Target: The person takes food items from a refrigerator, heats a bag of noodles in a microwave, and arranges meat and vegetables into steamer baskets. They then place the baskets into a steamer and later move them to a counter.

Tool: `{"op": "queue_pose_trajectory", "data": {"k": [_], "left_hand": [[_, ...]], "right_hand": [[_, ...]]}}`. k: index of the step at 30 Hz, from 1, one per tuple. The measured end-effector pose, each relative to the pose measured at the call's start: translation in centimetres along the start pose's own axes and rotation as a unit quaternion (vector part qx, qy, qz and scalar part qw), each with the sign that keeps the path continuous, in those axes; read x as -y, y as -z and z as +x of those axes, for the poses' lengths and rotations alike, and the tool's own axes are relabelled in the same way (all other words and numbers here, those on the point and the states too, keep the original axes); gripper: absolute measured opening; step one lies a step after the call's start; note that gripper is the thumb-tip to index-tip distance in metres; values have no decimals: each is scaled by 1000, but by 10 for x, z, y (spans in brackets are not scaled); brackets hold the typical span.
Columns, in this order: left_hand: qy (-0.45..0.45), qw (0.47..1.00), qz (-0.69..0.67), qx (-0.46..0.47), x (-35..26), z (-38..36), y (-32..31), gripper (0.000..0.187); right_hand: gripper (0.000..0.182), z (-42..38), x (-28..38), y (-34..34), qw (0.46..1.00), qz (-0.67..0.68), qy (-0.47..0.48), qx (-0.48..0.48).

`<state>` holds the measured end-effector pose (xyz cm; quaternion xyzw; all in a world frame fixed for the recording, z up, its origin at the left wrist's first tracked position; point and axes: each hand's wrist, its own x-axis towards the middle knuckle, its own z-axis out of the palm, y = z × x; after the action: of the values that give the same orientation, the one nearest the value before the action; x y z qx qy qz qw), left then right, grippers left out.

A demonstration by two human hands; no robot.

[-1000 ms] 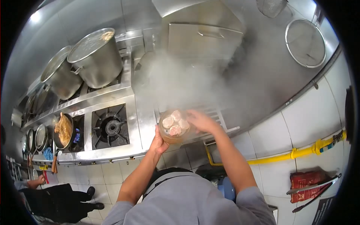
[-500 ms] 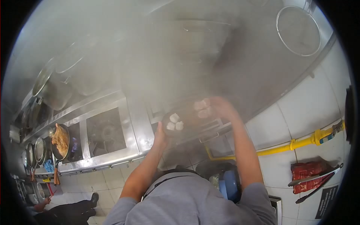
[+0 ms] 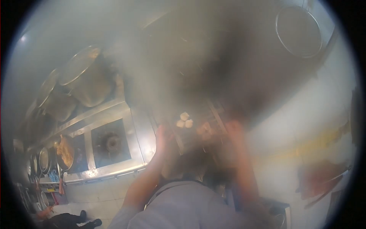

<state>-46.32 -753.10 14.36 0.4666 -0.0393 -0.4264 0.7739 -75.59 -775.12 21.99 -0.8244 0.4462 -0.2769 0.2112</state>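
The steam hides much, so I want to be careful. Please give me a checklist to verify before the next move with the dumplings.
1. Camera view clear: not ok, steam blurs nearly everything.
2. Left hand by the steamer rack: ok, raised at its left edge.
3. Right hand visible: ok, but blurred; grip cannot tell.
4. Dumplings on the rack: ok, pale pieces show there.
5. Basket held: cannot tell.
6. Near burner lit: cannot tell.

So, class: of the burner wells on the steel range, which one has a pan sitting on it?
The left well: a pan of brownish food covers it. The well beside it stands bare, its burner ring showing.
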Motion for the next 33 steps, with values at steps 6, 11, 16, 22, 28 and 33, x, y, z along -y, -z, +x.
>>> {"op": "queue_pose_trajectory", "data": {"k": [6,11,16,22,28,33], "left_hand": [[-69,994,78,33,-15,-56,54,57],[37,990,131,42,9,-106,158,41],[91,985,133,-59,10,-153,201,30],[103,983,137,-61,5,-168,199,29],[54,976,166,-133,-10,-200,231,28],[48,966,128,-220,-7,-235,254,30]], "right_hand": [[36,-134,8,1,769,432,-345,320],[24,-111,9,-50,747,519,-353,219],[18,-34,34,-91,752,537,-329,196],[24,88,52,-170,757,559,-258,217],[27,167,80,-217,763,551,-270,205],[32,178,83,-204,773,537,-263,210]]}}
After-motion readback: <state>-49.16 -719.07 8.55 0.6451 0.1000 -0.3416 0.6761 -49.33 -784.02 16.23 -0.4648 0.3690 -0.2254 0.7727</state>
